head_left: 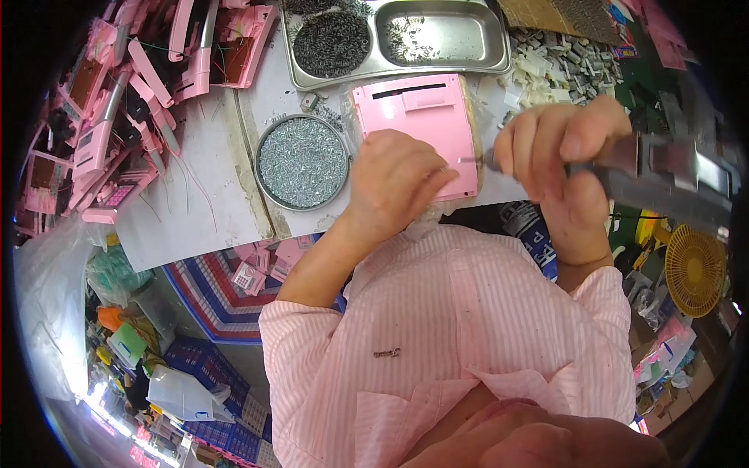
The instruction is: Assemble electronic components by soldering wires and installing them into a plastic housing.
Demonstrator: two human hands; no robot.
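Note:
A pink plastic housing (437, 125) with a dark slot along its far edge lies flat on the table before me. My left hand (394, 179) rests over its left near part, fingers curled and thumb and fingertips pressed together; anything between them is too small to make out. My right hand (558, 148) is wrapped round a grey and black power screwdriver (659, 168), held level, its body blurred. The driver's thin bit (472, 160) points left over the housing, close to the left fingertips. Whether the bit touches anything, I cannot tell.
Left of the housing stands a round dish (260, 175) of small silvery screws. A steel tray (460, 43) with dark springs lies behind. Pink assemblies with wires (101, 140) pile up at left, white plastic parts (538, 70) at far right. A yellow fan (694, 269) stands right.

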